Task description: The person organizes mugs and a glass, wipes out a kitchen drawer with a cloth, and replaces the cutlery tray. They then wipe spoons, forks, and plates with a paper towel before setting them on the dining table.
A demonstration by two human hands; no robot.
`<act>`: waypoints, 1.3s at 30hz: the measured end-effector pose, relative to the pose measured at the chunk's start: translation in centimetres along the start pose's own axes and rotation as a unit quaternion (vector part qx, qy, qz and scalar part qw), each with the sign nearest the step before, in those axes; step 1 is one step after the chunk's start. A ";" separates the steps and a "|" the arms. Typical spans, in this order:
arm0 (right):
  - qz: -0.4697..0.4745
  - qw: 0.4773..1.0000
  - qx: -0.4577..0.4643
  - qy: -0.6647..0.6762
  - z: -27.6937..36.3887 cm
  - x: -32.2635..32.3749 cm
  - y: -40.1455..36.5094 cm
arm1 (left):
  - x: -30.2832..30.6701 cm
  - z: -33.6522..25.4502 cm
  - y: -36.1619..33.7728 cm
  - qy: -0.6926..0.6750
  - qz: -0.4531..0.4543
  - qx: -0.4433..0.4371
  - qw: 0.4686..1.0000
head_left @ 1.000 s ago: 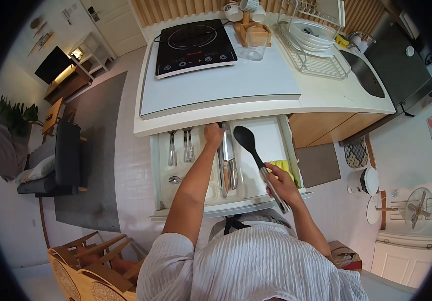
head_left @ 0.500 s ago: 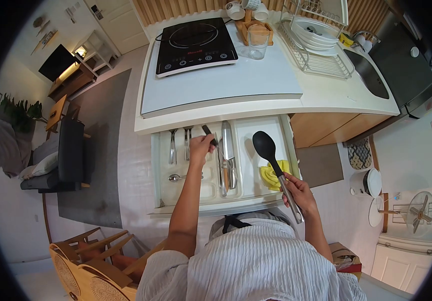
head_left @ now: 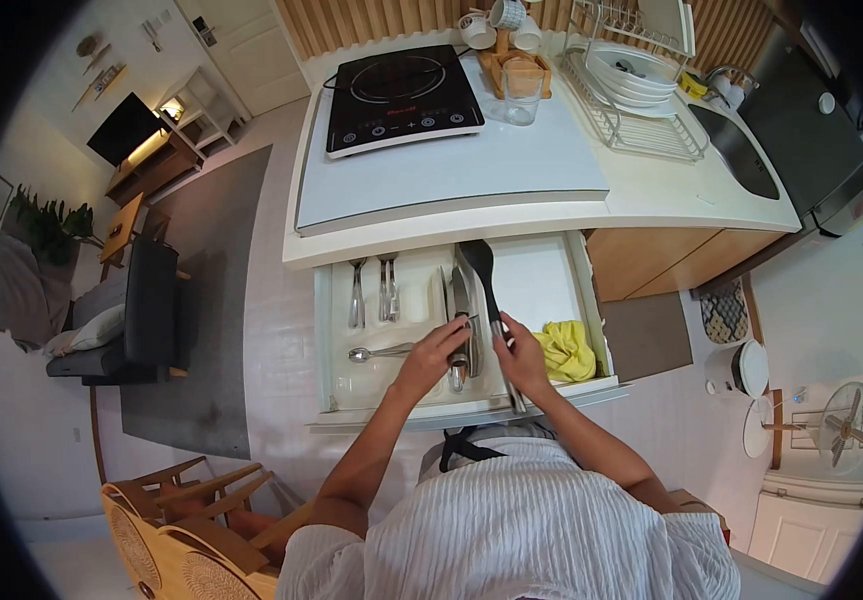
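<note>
**Black spoon** [head_left: 478,262]: an oval black head on a slim metal handle. It lies lengthwise over the open drawer [head_left: 323,340], head toward the back under the table edge, handle end reaching past the drawer front toward you. Your right hand [head_left: 523,357] closes round the handle at mid-length.

**Knives** [head_left: 460,298]: steel blades lying lengthwise in the narrow compartment just left of the spoon, tips toward the back. The fingers of your left hand [head_left: 435,357] rest on their near ends; a firm grip cannot be told.
</note>
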State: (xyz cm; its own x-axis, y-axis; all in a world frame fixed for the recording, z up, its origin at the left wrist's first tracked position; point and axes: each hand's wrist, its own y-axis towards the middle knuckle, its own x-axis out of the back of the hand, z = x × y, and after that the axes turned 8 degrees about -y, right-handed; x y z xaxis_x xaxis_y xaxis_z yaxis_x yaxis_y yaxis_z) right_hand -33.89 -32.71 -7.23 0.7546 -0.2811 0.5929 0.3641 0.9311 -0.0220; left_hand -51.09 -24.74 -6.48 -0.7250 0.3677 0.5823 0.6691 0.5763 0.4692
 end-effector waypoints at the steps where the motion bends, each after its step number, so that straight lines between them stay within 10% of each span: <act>1: -0.049 0.995 0.056 -0.065 0.1 -1.2 0.5 | -0.5 1.0 -0.7 0.033 0.043 -0.025 0.998; 22: 0.115 0.901 0.062 -0.414 0.8 -4.8 9.3 | -4.3 5.1 -1.7 0.145 0.192 -0.001 0.971; 39: -0.136 0.989 0.047 0.024 -5.4 16.5 13.2 | -6.4 -2.7 6.7 0.163 0.091 0.062 0.980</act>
State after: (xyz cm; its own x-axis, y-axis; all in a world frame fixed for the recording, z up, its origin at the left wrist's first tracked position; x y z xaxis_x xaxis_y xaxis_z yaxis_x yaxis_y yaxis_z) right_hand -13.68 -26.30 -2.11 0.6616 -0.5331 0.5274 0.5066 0.8363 0.2098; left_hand -41.51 -25.20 -5.24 -0.4916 0.2306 0.8397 0.7425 0.6148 0.2659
